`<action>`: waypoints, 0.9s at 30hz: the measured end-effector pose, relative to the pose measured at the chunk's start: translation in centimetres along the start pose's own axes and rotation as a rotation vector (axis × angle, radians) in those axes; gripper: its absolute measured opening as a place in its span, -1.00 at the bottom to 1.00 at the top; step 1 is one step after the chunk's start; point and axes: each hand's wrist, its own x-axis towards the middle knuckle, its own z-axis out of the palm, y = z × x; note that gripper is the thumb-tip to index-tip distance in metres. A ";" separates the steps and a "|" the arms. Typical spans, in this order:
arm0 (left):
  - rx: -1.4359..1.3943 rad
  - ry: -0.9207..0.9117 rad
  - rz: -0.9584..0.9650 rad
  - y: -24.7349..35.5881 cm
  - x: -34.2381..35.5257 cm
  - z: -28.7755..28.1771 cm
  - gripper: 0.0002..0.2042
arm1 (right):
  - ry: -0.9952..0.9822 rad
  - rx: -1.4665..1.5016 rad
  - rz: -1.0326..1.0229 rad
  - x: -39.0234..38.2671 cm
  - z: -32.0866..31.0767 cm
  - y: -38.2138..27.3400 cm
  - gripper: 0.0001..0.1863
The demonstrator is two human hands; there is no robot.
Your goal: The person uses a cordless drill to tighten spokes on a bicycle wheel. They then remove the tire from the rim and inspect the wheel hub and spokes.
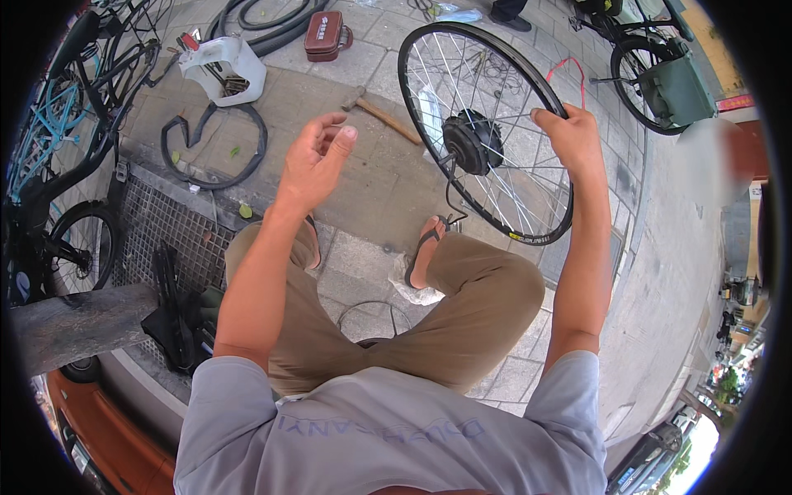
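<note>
My right hand [569,139] grips the black rim of a spoked bicycle wheel [528,238], with the thumb and fingers closed at its upper right side. The wheel stands tilted, and a thick black hub motor [472,142] sits at its centre. A black cable [450,194] hangs from the hub toward my foot. Raised left of the wheel, my left hand [318,158] holds nothing; its fingers are loosely bent and the thumb is apart. On the paving between that hand and the wheel lies a hammer [392,121] with a wooden handle.
A black rubber loop [262,153] lies at left, below a cut-open white jug [251,62] of tools. Behind are a brown-red case [324,37] and black tyres [264,40]. Bicycles [62,140] line the left; a parked bike with a green box [681,91] stands far right.
</note>
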 end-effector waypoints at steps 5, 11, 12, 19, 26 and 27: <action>-0.001 -0.008 0.007 0.2 -0.1 0.1 -0.49 | 0.049 -0.511 0.067 5.3 -1.2 3.3 -0.56; 0.164 -0.084 0.051 1.1 -1.1 0.3 -0.52 | 0.071 -0.780 0.059 6.5 4.1 10.6 -0.58; 0.187 -0.106 0.068 1.5 -1.2 0.4 -0.52 | 0.059 -0.745 0.074 5.7 5.0 11.2 -0.58; 0.283 -0.159 0.141 2.5 -1.0 1.5 -0.53 | -0.352 -0.491 0.186 0.6 16.4 13.1 -0.56; 0.374 -0.188 0.073 2.5 -1.9 1.0 -0.53 | -0.470 -0.461 0.244 -4.6 29.2 20.3 -0.55; 0.389 -0.198 0.065 2.5 -2.1 0.9 -0.53 | -0.428 -0.450 0.289 -4.8 29.7 20.3 -0.53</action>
